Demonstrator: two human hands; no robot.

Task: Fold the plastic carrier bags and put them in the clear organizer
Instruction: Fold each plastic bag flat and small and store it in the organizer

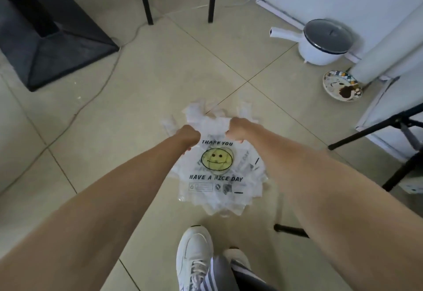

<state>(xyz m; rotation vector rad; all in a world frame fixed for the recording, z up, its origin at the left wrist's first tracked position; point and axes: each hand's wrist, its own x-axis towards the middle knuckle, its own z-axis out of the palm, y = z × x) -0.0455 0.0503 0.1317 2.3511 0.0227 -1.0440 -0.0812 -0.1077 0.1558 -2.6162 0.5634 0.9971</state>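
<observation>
A pile of several clear plastic carrier bags lies spread on the tiled floor in front of me. The top bag shows a yellow smiley face with the words "THANK YOU" and "HAVE A NICE DAY". My left hand grips the bags' upper left part, near the handles. My right hand grips the upper right part. Both fists are closed around the plastic, with the fingers hidden from view. Bag handles stick out beyond my hands. No clear organizer is in view.
A white pot with a lid and a patterned plate stand at the right by the wall. A black table base sits at upper left, with a cable across the floor. Black stand legs are at right. My white shoe is below.
</observation>
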